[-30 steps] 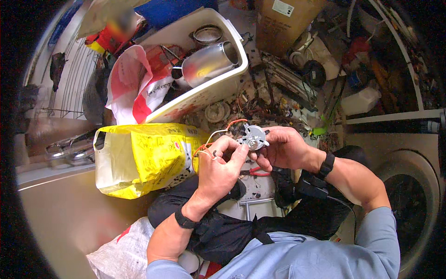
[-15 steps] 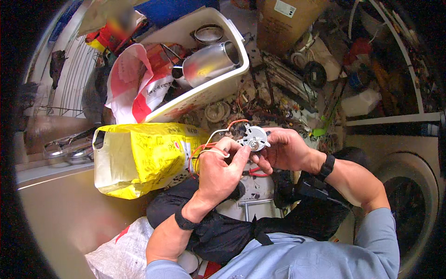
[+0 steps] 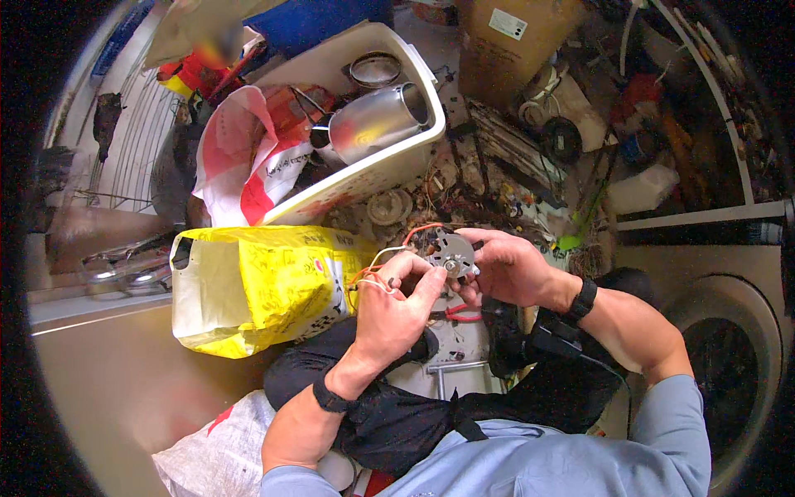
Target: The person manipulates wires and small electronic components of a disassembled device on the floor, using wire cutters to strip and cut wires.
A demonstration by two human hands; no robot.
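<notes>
A small round electric motor [image 3: 451, 249] with a slotted grey metal face and a shaft hub is held up between both hands, above my lap. My right hand [image 3: 515, 269] is closed around its right side. With thumb and fingers together, my left hand [image 3: 396, 305] grips its lower left edge. Red, white and orange wires [image 3: 379, 263] come off its left side and loop over my left fingers. Below the motor, a red-handled tool [image 3: 464, 313] lies partly hidden by my right fingers.
To the left stands a yellow bag [image 3: 273, 290], its mouth agape. Behind it, a white bin [image 3: 364, 182] holds a metal cylinder [image 3: 377, 124] and a red-and-white bag. Scrap parts litter the floor ahead [image 3: 497, 186]. A front-loading washing machine [image 3: 704, 273] is at right.
The motor has tilted in my hands, so its face looks darker and more of its dark left side shows. The wires have shifted a little. Both hands keep their hold.
</notes>
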